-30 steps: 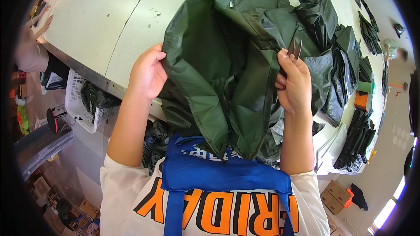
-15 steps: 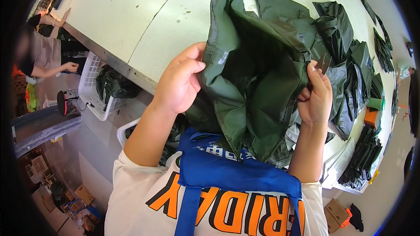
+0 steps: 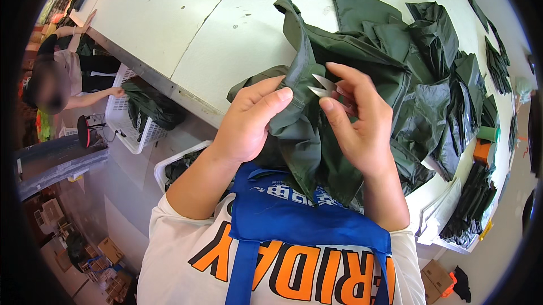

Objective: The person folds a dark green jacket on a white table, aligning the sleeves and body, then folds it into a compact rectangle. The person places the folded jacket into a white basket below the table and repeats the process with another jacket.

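Green sheeting (image 3: 308,132) looked smooth and plastic-like, with a soft sheen, while the scissors (image 3: 324,83) showed bright, shiny metal blades. The table (image 3: 147,16) had a smooth, pale top and a dull metal edge (image 3: 161,85); the apron (image 3: 305,228) was matt cloth, the basket (image 3: 136,148) hard plastic, the boxes (image 3: 436,278) plain brown cardboard.

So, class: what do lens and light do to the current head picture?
In the head view, black borders hem both sides and the white table bows outward at right; light gleams off the dark green fabric; the co-worker's head is blurred; the snips look fairly crisp.
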Tool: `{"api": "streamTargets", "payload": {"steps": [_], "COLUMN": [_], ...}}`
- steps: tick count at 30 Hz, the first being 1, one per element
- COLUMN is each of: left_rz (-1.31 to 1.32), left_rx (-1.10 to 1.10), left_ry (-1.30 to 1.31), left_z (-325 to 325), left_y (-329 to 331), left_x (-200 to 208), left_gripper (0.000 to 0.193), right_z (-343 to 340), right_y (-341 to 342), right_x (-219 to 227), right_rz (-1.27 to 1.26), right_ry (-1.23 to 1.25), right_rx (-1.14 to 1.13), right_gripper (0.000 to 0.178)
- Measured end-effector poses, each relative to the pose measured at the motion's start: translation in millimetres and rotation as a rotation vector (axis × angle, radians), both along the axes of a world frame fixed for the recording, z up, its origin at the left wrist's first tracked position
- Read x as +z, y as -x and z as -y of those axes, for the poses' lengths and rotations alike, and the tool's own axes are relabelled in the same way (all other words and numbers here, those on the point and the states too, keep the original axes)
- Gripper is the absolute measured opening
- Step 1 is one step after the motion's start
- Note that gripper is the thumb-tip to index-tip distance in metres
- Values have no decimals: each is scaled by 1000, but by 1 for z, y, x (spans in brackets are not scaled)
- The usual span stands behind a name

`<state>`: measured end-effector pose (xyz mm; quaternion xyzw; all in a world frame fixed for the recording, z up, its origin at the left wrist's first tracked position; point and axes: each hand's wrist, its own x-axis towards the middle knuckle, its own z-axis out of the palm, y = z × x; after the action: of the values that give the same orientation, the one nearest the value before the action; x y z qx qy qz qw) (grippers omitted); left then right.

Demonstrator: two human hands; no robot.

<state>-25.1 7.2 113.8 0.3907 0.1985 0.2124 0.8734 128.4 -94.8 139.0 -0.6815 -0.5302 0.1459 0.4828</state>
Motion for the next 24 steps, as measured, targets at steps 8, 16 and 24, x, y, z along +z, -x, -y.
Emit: {"api": "streamTargets", "payload": {"steps": [8,16,24], "left_rz": [-29,-56,-28], "left_rx": [-26,0,-83], "left_ry": [-17,5,-49], "left_z": [4,6,1], "left_y": [1,-1,6], "left_x": [1,3,-8], "left_gripper": [33,36,39], "right_z": [-2,-1,-12], "right_y": [0,-6,0], "right_x": [-6,-13,-8], "right_rz": [29,-669,-444], "right_ry": [-90,-226,-49], "right_rx": [-16,52,-56], "right_gripper": [25,37,5]}}
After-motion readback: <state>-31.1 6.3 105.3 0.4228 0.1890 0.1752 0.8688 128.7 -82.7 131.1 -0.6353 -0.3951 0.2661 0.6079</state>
